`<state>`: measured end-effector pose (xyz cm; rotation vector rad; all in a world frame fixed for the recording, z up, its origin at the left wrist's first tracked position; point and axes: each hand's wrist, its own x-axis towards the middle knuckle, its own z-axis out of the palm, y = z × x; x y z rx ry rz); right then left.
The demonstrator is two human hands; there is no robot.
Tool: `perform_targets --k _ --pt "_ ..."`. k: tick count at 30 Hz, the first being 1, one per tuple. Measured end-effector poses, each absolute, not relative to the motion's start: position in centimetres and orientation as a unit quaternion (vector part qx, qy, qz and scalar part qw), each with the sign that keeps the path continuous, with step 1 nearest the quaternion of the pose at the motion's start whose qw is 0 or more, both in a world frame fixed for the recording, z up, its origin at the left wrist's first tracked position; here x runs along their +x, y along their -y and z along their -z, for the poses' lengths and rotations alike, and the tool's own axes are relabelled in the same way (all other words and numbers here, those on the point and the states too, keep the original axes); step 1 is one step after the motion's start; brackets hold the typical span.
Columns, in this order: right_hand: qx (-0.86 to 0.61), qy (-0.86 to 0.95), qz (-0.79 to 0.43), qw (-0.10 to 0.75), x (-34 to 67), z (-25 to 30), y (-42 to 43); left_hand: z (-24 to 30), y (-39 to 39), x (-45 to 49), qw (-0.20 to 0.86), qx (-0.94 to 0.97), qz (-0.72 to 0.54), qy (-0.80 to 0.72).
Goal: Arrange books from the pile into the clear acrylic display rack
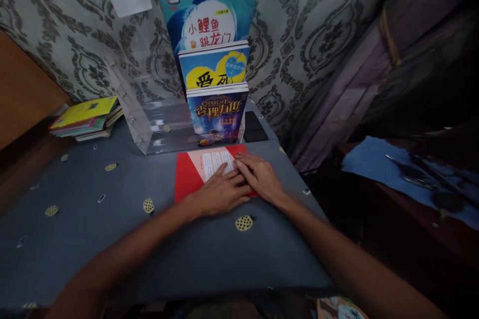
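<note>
A red book with a pink and white printed panel lies flat on the table, close in front of a clear stand. My left hand rests palm down across its lower right part, fingers spread and pointing right. My right hand lies over the book's right side, its fingers stretched toward the left hand and meeting it. Both hands cover part of the print. Neither one grips anything that shows.
Behind the red book, a clear acrylic stand holds several upright books, a dark blue book foremost. A dark flat phone-like object lies right of it. A stack of books sits back left. The tablecloth ends at the right, beside a curtain.
</note>
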<state>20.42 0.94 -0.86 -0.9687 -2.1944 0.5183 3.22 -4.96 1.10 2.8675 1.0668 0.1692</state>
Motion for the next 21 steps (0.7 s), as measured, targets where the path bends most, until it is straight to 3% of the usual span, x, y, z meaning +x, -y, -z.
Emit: perform_targets --k 13,21 --pt "-0.373 0.843 -0.182 0.342 20.6 1.2 -1.3 -0.8 3.9 2.6 0.076 0.93 -0.077 -0.352" --pt "-0.369 0.848 -0.186 0.332 20.7 1.8 -1.5 -0.7 3.5 -3.1 0.046 0.886 -0.087 -0.452"
